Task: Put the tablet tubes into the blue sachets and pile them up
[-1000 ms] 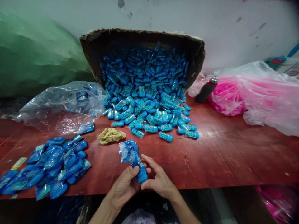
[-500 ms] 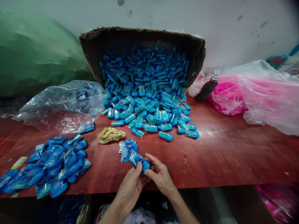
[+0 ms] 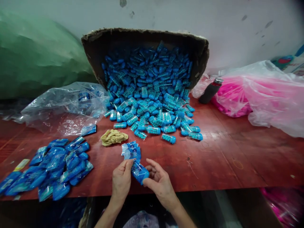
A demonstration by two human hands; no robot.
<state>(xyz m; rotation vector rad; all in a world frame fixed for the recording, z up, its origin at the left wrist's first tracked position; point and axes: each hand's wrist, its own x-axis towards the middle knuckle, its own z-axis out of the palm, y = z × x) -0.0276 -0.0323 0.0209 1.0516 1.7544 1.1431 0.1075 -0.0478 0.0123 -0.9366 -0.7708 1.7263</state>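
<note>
A shiny blue packet [image 3: 139, 172] is held between both hands near the front edge of the red table. My left hand [image 3: 122, 180] pinches its upper left corner between thumb and fingers. At its lower right end, my right hand [image 3: 159, 183] grips it with the thumb on the near side. Just beyond the packet lie several flat blue sachets [image 3: 131, 151], overlapping one another. Left of them is a crumpled yellow cloth-like piece [image 3: 114, 137]. A heap of filled blue packets [image 3: 55, 161] lies at the left.
A tipped cardboard box [image 3: 144, 32] spills blue-capped clear containers [image 3: 154, 107] onto the table [image 3: 220, 161]. Clear plastic bag [image 3: 64, 104] at left; dark bottle [image 3: 211, 91] and pink-filled bag [image 3: 263, 95] at right. A green sack [image 3: 40, 53] stands back left.
My left hand has moved from the packet's lower side to its upper left corner. My right hand has shifted slightly down, still holding the packet, whose printed face now shows.
</note>
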